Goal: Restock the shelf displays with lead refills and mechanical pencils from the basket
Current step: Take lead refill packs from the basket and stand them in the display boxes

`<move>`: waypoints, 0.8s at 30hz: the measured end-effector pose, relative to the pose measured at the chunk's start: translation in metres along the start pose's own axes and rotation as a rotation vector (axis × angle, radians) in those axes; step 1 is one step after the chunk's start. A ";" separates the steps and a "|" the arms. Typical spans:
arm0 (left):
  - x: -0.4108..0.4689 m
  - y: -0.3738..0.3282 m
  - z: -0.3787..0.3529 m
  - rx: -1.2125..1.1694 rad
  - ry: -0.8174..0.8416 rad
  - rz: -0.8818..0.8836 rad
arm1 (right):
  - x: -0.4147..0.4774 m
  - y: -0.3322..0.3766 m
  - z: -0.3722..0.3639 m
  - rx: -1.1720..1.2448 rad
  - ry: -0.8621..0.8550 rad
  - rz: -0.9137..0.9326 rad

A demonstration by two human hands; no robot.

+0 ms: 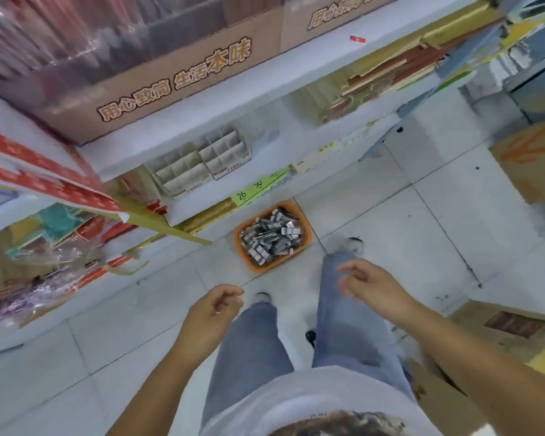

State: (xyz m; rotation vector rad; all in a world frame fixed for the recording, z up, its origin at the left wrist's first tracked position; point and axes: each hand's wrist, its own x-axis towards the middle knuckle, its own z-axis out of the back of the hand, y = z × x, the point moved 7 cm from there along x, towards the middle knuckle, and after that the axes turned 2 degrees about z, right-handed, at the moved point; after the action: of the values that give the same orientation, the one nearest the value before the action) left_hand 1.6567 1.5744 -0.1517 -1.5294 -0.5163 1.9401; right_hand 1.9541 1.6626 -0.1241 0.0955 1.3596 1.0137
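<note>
Basket [238, 243]: left hand [213, 309] and right hand [370, 284], both empty and loosely curled, hang above and short of it, roughly equidistant.

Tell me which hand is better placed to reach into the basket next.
Left, marginally. Both hands are empty, but the left hand hangs slightly nearer the orange basket and on the shelf side, toward the empty display boxes. The right hand hangs over the right leg, further out.

Lettered cardboard box [170, 86] up top, green price tag [257, 187] lower, brown carton [535, 158] on tiled floor [406, 221]
</note>
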 end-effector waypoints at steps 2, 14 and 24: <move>0.022 -0.003 -0.013 -0.058 -0.039 0.021 | 0.040 0.005 0.006 -0.049 0.059 -0.012; 0.241 0.073 -0.154 -0.143 -0.077 0.194 | 0.315 -0.044 0.002 -0.632 0.270 0.097; 0.493 0.213 -0.194 0.065 -0.222 0.075 | 0.560 -0.191 -0.082 -0.752 0.201 0.255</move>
State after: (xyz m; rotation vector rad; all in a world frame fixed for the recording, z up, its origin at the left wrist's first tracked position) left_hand 1.7232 1.7343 -0.6954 -1.3184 -0.4888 2.1772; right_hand 1.9202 1.8693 -0.6828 -0.4145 1.0769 1.7277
